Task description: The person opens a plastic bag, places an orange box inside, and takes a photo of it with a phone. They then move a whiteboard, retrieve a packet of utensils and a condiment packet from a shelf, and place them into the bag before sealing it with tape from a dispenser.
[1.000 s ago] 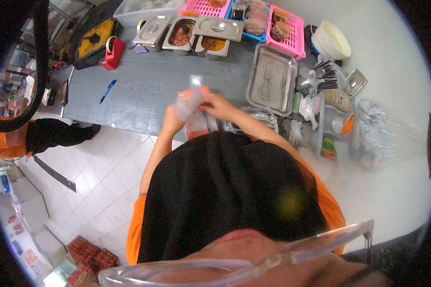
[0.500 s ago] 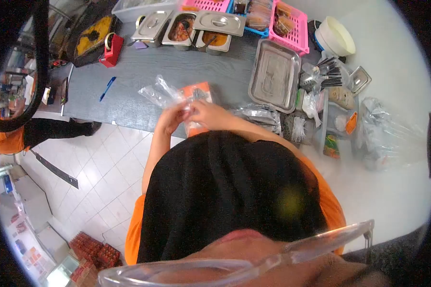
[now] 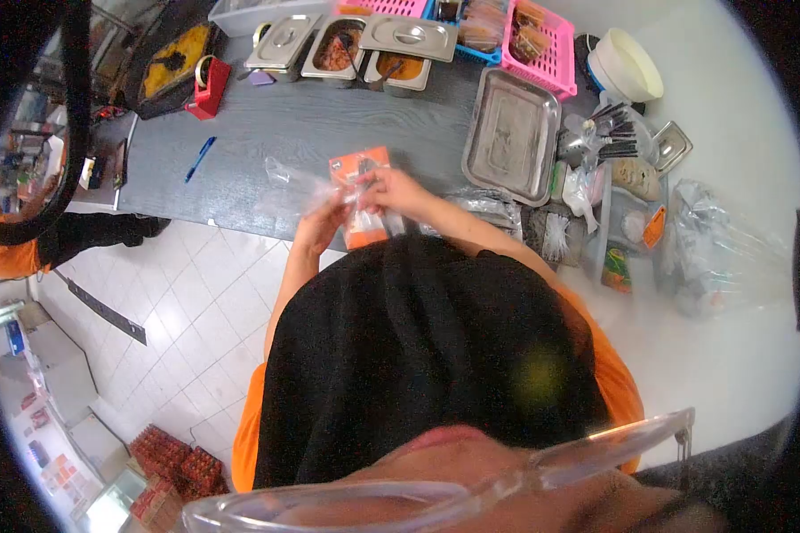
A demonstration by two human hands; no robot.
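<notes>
Over the front part of the grey table, my left hand point(image 3: 327, 216) is closed on a clear plastic wrapping point(image 3: 298, 188), which spreads out to its left. My right hand point(image 3: 389, 193) is beside it, fingers bent, above an orange box point(image 3: 362, 163). A white patch shows on the box below the fingers. What my right fingers hold, if anything, is too small and blurred to make out. The box lies on the table under and between both hands.
Metal food containers point(image 3: 336, 51) stand at the back, with a red tape dispenser point(image 3: 209, 87) and blue pen point(image 3: 200, 160) at left. Right are a metal tray point(image 3: 512, 138), pink basket point(image 3: 542, 49) and cutlery point(image 3: 612, 131). Another person point(image 3: 80, 242) stands at far left.
My hands have moved slightly apart, and more of the orange box shows. The plastic has shifted and its loose end sits lower. The other person's legs have moved a little left.
</notes>
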